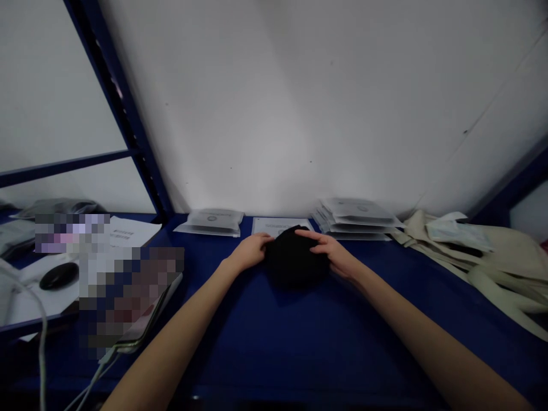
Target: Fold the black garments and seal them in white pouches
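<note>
A bundle of black cloth [293,260] lies on the dark blue shelf top [274,331] in front of me. My left hand [250,250] rests against the cloth's left side with its fingers curled onto it. Across from it, my right hand [329,251] lies over the top right of the cloth, fingers closed on the fabric. Behind the cloth, partly covered by it, is a white printed sheet [274,224].
Flat grey packets are stacked at the back left [212,221] and back right [357,217] by the white wall. Beige cloth bags [483,257] lie at the right. At the left are papers, a black mouse [57,275], a phone [145,325] and white cables [40,342].
</note>
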### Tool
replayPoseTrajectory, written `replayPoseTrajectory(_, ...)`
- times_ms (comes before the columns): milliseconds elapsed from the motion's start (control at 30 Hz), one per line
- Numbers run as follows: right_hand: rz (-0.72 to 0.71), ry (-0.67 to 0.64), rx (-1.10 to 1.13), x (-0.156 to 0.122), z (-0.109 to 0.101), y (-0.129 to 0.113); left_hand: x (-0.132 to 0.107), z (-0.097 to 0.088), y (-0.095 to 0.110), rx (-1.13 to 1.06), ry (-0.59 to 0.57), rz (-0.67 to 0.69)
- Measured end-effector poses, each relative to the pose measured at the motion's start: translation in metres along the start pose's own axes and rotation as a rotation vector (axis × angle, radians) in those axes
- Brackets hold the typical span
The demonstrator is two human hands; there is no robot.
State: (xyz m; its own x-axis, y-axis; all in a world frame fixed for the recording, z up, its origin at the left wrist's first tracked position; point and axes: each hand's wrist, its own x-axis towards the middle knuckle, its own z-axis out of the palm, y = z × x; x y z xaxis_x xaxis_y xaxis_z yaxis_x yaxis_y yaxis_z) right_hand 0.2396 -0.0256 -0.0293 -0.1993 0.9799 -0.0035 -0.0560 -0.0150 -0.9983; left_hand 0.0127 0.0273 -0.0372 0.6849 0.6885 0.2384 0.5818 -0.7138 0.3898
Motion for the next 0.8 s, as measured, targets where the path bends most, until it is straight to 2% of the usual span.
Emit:
replayPoseTrajectory(133,-0.115,0.161,-0.172,-0.003,0.001,-0.006,-0.005,0.001,-0.003,-0.054,0.032,-0.022)
replayPoseTrajectory(300,-0.284,0.237,-0.757,-0.008,0.017,0.000,-0.006,-0.001,0.004,-0.252,0.123,-0.124)
replayPoseTrajectory(433,-0.283,0.271,-1.086,-0.011,0.035,0.010,-0.004,-0.001,0.009,-0.337,0.179,-0.228)
replayPoseTrajectory(633,-0.241,0.347,-1.246,-0.014,0.050,0.018,0.000,0.002,0.012,-0.330,0.202,-0.351)
replayPoseTrajectory(800,-0.223,0.329,-1.257,-0.013,0.050,0.020,0.003,0.005,0.013,-0.133,0.187,-0.254)
